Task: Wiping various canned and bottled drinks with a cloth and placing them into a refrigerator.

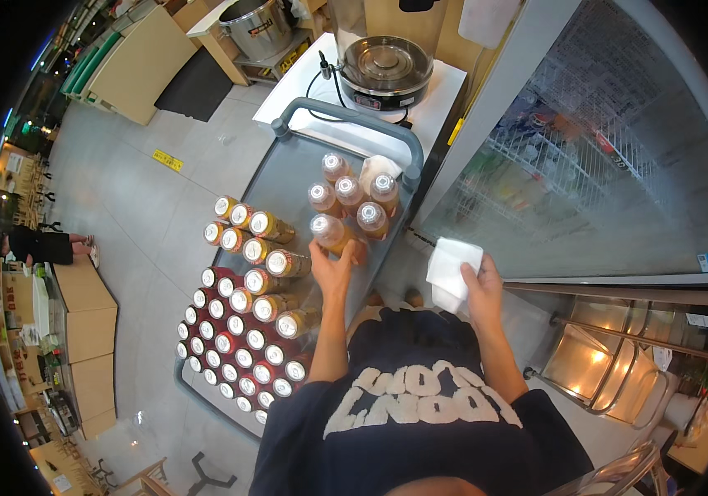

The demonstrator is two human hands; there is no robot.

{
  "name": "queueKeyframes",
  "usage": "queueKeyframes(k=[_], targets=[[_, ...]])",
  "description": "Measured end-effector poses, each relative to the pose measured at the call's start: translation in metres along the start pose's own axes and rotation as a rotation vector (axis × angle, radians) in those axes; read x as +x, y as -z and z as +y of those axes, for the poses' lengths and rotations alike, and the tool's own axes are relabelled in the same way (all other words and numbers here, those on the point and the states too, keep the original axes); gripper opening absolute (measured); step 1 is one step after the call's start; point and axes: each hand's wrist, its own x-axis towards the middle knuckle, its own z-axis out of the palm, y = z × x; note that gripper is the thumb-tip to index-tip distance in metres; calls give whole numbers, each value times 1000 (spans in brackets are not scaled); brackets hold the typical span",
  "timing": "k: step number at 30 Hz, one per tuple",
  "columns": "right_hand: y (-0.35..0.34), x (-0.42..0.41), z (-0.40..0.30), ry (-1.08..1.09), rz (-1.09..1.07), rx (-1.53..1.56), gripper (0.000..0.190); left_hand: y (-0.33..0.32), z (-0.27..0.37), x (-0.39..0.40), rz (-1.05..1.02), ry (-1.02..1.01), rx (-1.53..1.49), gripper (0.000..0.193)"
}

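Observation:
My left hand (331, 268) grips a clear plastic bottle (328, 230) of amber drink at the near edge of a grey cart (286, 164). Several similar bottles (349, 191) stand upright just beyond it, with a crumpled whitish cloth (380, 168) behind them. Held out to the right of the cart, my right hand (484, 288) has a folded white cloth or paper wipe (455, 266) between thumb and fingers. Left of the bottles are rows of yellow cans (287, 263). Many dark red cans (236, 325) fill the cart's lower left part.
On the right is a glass-door fridge (583, 186) with wire shelves, its glass fogged. A white table (292, 93) at the cart's far end carries a round glass-walled appliance (385, 68). Metal trays (602, 366) stand at lower right. A person (50, 245) is far left by a counter.

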Motion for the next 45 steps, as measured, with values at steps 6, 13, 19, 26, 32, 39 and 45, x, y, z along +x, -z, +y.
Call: queueKeyframes(k=[6, 13, 19, 26, 32, 39, 45], targets=[[-95, 23, -64, 615, -324, -541, 32, 42, 56, -62, -284, 351, -896, 39], [-135, -5, -61, 1026, -778, -911, 43, 43, 109, -83, -197, 656, -1313, 70], [-69, -52, -89, 556, -1224, -815, 40, 67, 94, -80, -418, 642, -1362, 70], [-108, 19, -109, 853, -830, -758, 33, 60, 98, -92, -634, 642, -1229, 61], [-126, 47, -112, 1098, -366, -788, 39, 45, 116, -106, -753, 592, -1324, 62], [-64, -46, -78, 902, -788, -806, 41, 45, 102, -96, -587, 792, -1552, 60], [-41, -35, -102, 292, -1151, -533, 35, 54, 99, -93, -616, 648, -1530, 68]])
